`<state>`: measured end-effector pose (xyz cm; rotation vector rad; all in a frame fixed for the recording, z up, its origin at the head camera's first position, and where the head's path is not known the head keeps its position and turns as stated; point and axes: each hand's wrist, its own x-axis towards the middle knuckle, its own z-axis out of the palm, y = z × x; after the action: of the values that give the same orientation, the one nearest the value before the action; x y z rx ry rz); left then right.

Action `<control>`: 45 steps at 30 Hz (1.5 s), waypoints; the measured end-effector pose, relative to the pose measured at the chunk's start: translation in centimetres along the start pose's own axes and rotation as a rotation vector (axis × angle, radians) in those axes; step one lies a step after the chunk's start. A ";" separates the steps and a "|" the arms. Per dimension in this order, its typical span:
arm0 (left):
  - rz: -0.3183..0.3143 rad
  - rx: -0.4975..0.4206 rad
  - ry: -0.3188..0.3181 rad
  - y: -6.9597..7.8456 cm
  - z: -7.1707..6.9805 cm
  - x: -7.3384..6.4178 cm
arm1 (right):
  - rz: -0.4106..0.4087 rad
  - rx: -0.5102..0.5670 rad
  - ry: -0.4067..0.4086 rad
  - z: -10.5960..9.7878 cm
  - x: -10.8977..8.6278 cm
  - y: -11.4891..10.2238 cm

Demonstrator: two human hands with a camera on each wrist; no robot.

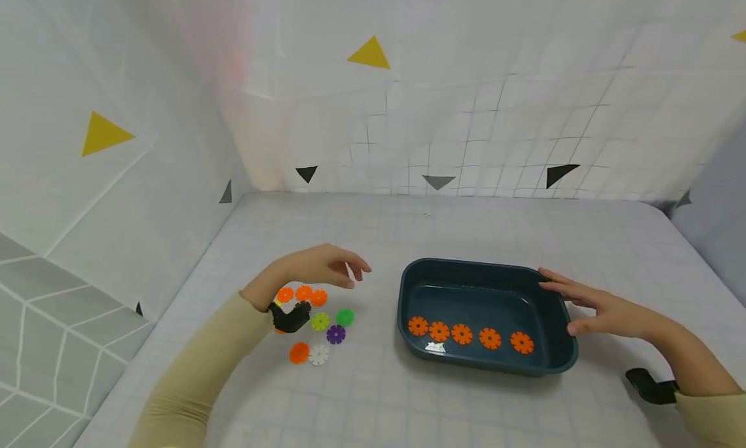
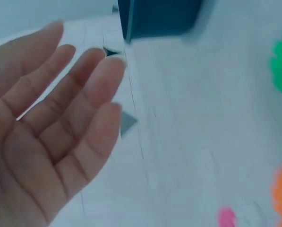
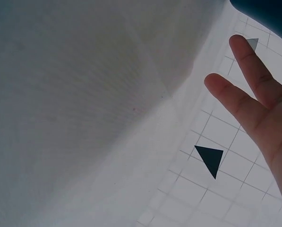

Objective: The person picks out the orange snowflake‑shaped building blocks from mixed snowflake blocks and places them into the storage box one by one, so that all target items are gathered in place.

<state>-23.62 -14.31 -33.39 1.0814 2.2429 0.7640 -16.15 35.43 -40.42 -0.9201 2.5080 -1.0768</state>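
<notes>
Bin (image 1: pixel 474 301) with five orange discs (image 1: pixel 466 338) in a row inside

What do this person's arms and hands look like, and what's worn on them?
The left sleeve and right sleeve are plain beige. A curved black wrist piece shows on the left, a similar one on the right. The left hand and right hand wear no gloves; no cables show.

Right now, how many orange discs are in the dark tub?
5 orange discs, in one row along the near side of the tub, from its left end toward its right. None looks hidden.
</notes>
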 end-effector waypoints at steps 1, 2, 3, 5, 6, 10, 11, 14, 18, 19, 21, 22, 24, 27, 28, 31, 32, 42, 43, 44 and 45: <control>-0.008 -0.013 0.039 -0.7 0.1 -0.8 | 0.001 0.000 -0.001 0.0 0.0 0.0; -0.012 -0.022 0.074 -1.3 0.2 -1.5 | 0.001 -0.001 -0.002 -0.1 0.0 0.0; -0.027 -0.031 0.103 -2.0 0.3 -2.2 | 0.002 -0.002 -0.001 -0.1 0.0 -0.1; -0.063 -0.056 0.150 -3.1 0.4 -3.4 | 0.005 -0.001 -0.001 -0.1 0.0 0.0; -0.081 -0.067 0.168 -3.6 0.4 -4.0 | 0.006 0.001 0.000 -0.1 0.0 0.0; -0.171 -0.071 0.236 -5.1 0.3 -5.7 | 0.006 0.001 0.006 0.1 -0.1 0.1; -0.202 -0.063 0.255 -5.5 0.3 -6.1 | 0.004 -0.001 0.008 0.1 -0.1 0.2; -0.297 -0.009 0.308 -7.0 0.3 -7.1 | -0.013 -0.010 0.006 0.1 0.0 0.1; -0.401 0.033 0.346 -8.9 0.3 -8.2 | -0.015 -0.009 -0.002 0.1 0.2 0.0; -0.420 0.027 0.352 -9.3 0.3 -8.4 | -0.013 -0.009 -0.002 0.1 0.2 0.0; -0.447 0.014 0.353 -10.0 0.3 -8.8 | -0.013 -0.007 -0.002 0.1 0.2 -0.1; -0.454 0.004 0.347 -10.2 0.3 -9.0 | -0.014 -0.006 -0.002 0.1 0.2 -0.1; -0.466 -0.022 0.337 -10.6 0.4 -9.2 | -0.016 -0.006 0.000 0.1 0.2 -0.1; -0.453 -0.065 0.295 -10.8 0.8 -9.3 | -0.018 -0.008 0.002 0.1 0.2 -0.1; -0.449 -0.074 0.280 -10.8 0.9 -9.2 | -0.017 -0.008 0.001 0.1 0.2 -0.1; -0.441 -0.078 0.249 -10.9 1.2 -9.1 | -0.013 -0.013 0.000 0.1 0.1 -0.1; -0.446 -0.077 0.246 -11.0 1.3 -9.0 | -0.012 -0.013 -0.001 0.2 0.1 -0.1; -0.476 -0.045 0.303 -12.1 2.2 -8.5 | 0.008 -0.021 0.010 0.2 0.1 -0.1; -0.481 -0.043 0.310 -12.2 2.3 -8.4 | 0.009 -0.020 0.009 0.2 0.1 -0.1; -0.486 -0.045 0.316 -12.2 2.3 -8.4 | 0.009 -0.019 0.007 0.2 0.1 -0.2; -0.498 -0.047 0.324 -12.3 2.4 -8.3 | 0.007 -0.019 0.006 0.2 0.1 -0.2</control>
<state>-23.83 -26.86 -41.66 0.3568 2.5934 0.8066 -16.04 35.15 -40.42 -0.9136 2.5287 -1.0564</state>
